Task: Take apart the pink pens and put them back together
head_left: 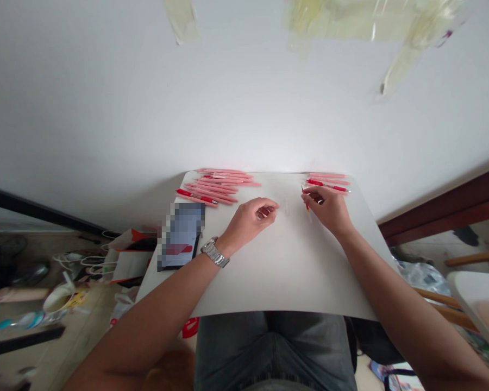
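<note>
My right hand (325, 207) is closed in a pinch on a thin red pen refill (308, 207) with a yellowish lower end, held tilted above the table's right half. Curled to its left is my left hand (253, 218), thumb and fingers brought together; something pale and clear may be inside, but I cannot make it out. Pink pens (218, 187) lie in a loose pile at the back left, a red pen (198, 196) among them. Behind my right hand, a few pink pens (330, 176) lie by another red pen (328, 185).
A phone (182, 233) with a blurred screen lies on the white table (277, 277) beside my left forearm. The wall (244, 108) meets the table's back edge. Cables and a box (132, 263) are on the left; a white chair-like surface (478, 293) stands on the right.
</note>
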Demonstrator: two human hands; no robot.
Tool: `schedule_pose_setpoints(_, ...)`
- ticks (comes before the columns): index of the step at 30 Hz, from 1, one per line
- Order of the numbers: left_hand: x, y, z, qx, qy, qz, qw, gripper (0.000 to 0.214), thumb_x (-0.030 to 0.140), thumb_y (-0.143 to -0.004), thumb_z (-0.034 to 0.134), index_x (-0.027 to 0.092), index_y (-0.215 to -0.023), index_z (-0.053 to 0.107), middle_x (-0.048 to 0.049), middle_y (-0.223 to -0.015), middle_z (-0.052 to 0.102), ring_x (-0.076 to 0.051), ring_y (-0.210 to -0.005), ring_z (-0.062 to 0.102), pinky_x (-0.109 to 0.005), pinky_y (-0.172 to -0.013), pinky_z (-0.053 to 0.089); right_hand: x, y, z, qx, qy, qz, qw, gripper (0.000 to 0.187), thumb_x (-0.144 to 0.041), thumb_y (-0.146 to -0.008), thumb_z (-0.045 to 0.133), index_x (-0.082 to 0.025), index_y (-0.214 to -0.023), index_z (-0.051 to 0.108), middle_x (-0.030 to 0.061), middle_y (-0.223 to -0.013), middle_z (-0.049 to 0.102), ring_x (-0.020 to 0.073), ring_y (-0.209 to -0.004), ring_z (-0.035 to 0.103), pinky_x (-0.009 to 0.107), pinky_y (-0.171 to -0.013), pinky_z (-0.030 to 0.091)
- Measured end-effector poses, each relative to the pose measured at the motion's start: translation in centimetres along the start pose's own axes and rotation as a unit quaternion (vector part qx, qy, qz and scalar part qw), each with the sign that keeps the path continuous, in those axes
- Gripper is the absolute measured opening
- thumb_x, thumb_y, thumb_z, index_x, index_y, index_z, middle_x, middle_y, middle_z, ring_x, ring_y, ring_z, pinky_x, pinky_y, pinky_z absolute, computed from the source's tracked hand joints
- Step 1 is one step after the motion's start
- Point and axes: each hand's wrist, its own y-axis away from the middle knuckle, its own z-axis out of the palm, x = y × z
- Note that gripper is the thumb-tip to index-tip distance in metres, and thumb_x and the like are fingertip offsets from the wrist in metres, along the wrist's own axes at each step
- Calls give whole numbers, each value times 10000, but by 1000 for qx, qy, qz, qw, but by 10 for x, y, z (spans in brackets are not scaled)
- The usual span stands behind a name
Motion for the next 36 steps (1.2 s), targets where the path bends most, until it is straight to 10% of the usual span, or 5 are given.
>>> schedule_pose_setpoints(18,2,0,-2,-5,4,-7,1000,181,285,-961,657,202,-1088,757,-52,-1058,792,-162,-900,737,-267,-817,609,-8,4,20,-22,207,-25,978,131,-302,-912,589,-256,-1003,672,9,-754,693,199,-672,602,302,-606,351)
schedule_pose_setpoints(36,1,0,-1,-5,5,-8,1000,173,284,-962,668,211,-1091,758,-45,-1055,788,-156,-901,735,-264,-820,603,-19,11,27,-1,244,-90,966,247,-472,-987,637,-236,-913,643,86,-935,652,265,-873,595,352,-700,413)
